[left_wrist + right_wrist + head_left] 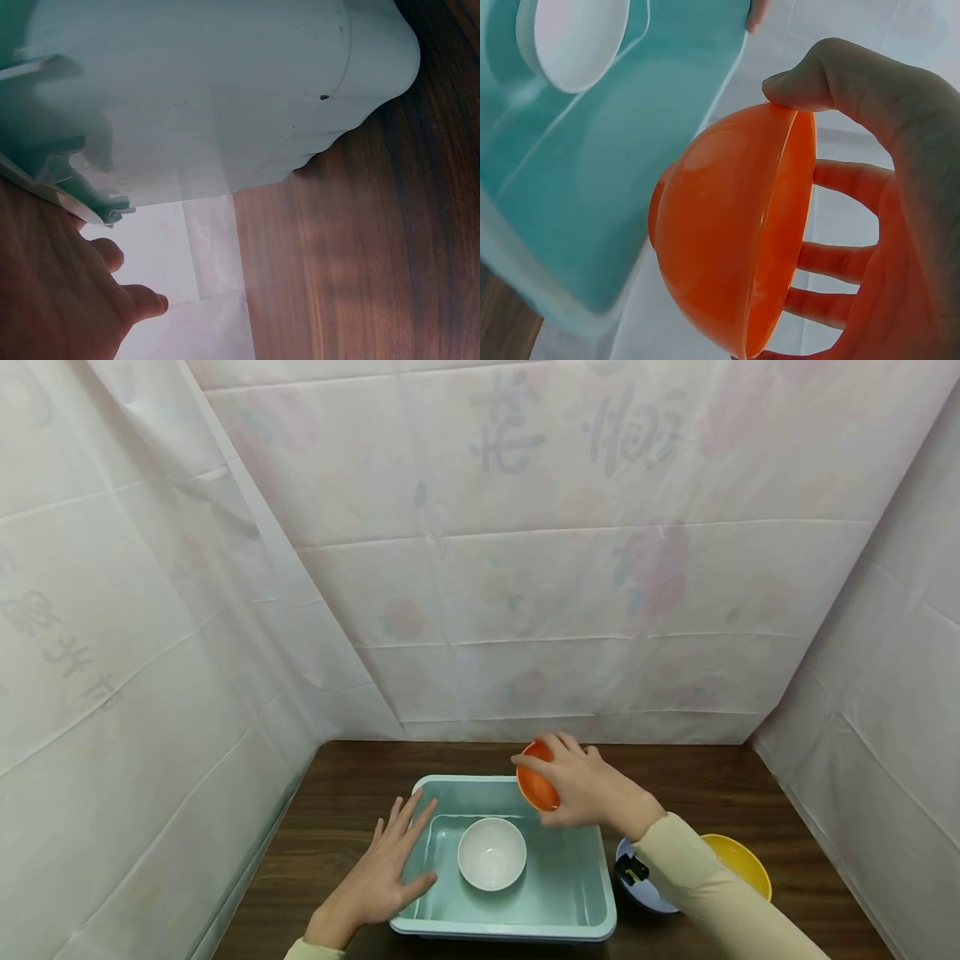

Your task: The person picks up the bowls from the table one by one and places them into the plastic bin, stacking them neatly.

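Observation:
An orange bowl point(537, 783), tilted on its side, is held by my right hand point(588, 781) over the far right corner of a light green plastic tub point(600, 902). In the right wrist view the thumb presses the rim of the orange bowl point(712, 232) and the fingers reach across its mouth. Inside the tub a white bowl point(492, 854) stands upright. My left hand point(382, 868), fingers spread, rests at the tub's left rim. The left wrist view shows the tub's outer wall point(217, 97) beside that left hand point(60, 285).
On the dark wooden table point(285, 860), right of the tub, stand a light blue bowl point(654, 895) with a black object point(632, 869) over it and a yellow bowl point(738, 864), partly behind my right sleeve point(697, 877). White printed cloth point(570, 593) hangs behind and at both sides.

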The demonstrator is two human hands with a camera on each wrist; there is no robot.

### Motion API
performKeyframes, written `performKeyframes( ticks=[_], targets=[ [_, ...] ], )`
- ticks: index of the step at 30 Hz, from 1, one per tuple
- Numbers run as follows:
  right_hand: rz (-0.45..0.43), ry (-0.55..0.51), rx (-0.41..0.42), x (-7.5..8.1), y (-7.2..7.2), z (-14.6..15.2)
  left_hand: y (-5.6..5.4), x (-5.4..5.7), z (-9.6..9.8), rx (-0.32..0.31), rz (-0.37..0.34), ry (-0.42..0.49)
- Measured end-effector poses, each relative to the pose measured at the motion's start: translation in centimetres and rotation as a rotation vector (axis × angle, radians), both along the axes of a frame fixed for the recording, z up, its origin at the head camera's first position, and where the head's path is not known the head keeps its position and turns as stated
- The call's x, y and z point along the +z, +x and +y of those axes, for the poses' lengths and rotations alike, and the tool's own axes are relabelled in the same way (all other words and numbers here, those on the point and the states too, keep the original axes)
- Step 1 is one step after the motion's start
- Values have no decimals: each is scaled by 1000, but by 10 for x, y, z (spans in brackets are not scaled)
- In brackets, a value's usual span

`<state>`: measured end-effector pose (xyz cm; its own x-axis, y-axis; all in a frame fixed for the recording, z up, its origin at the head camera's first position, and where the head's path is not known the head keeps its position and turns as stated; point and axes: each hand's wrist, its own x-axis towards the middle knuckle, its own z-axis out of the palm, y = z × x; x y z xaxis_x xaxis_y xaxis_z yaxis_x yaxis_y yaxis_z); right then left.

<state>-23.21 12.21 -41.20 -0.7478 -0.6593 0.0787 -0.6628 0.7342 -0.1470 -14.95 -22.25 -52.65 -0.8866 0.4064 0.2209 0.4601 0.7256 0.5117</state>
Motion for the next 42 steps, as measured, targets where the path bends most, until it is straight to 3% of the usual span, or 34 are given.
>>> performKeyframes(
  ticks=[14,21,42],
  targets=[
    [-15,26,108,-16,16,-28,4,0,-1,9,-4,-7],
    [19,37,160,-24,21,-37,6,1,-2,12,-3,-12],
    [-11,63,208,-45,25,-51,5,2,-3,7,-23,-6]
  ],
)
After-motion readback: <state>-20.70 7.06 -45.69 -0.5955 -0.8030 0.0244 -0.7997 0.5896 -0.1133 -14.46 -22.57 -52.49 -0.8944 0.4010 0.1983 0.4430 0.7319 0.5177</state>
